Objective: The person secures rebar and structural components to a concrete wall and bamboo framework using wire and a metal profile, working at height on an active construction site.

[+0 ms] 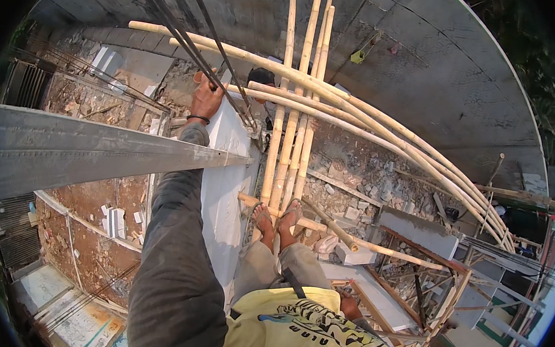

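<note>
My left hand [205, 103], with a dark band at the wrist, reaches far forward along the grey block wall [223, 184]. Its fingers are closed around the thin dark steel rods [178, 32] that rise from the wall's top. A small orange-tan patch shows at the fingertips; what it is cannot be made out. Low at my right side, my right hand [349, 306] is mostly hidden by my yellow shirt, and its fingers do not show. Both my feet [274, 218], in sandals, stand on bamboo poles [288, 148] lashed or laid side by side.
Long bamboo poles [378, 123] cross ahead and curve off right. A grey metal beam [93, 152] juts in from the left, over my arm. Rubble [339, 168] lies far below. A person in a dark cap [261, 77] is beneath the poles. A tall grey wall [439, 69] stands beyond.
</note>
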A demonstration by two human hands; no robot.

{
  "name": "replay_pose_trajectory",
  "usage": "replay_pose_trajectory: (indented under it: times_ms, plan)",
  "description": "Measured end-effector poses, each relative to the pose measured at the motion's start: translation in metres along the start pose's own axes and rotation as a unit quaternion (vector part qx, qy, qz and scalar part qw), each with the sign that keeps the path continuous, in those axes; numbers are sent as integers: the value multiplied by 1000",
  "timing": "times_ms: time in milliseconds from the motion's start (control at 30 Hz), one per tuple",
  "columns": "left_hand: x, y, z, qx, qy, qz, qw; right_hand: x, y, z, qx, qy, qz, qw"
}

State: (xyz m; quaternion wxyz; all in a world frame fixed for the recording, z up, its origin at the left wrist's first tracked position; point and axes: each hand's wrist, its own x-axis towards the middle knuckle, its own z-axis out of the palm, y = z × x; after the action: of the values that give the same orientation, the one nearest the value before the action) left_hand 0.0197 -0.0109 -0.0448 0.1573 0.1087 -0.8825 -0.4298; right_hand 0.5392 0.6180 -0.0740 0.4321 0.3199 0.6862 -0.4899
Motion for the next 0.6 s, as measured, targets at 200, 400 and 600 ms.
replay_pose_trajectory:
  times_ms: [200,400,600]
  plan:
    - [-10,10,-18,43,3,-27,999,-22,-35,12,42,13,79,996]
    - [-7,20,-5,17,16,9,1000,-21,-10,-2,-262,52,-235,935]
    - [-4,9,-10,26,13,8,1000,-52,-36,4,-99,74,-70,990]
